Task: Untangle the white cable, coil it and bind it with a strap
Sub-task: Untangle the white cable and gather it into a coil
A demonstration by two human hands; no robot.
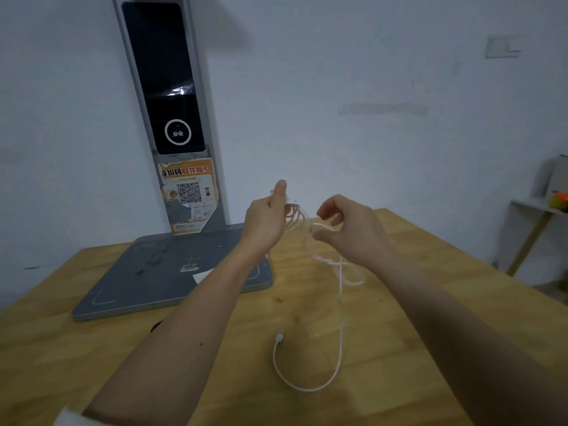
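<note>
White cable (340, 318) is hanging from both raised hands. Left hand (267, 221) is gripping coils; right hand (353, 230) is pinching a strand. Bare wooden table (415, 302) is lying open toward 6 o'clock.

On the table (430, 302), far left: scanner stand (172, 272) against the wall. Above the table's middle: left hand (266, 221) and right hand (353, 230) side by side, cable (340, 318) hanging between, plug end (279, 337) lying nearer. Far right, behind the table: shelf (538, 206).
</note>
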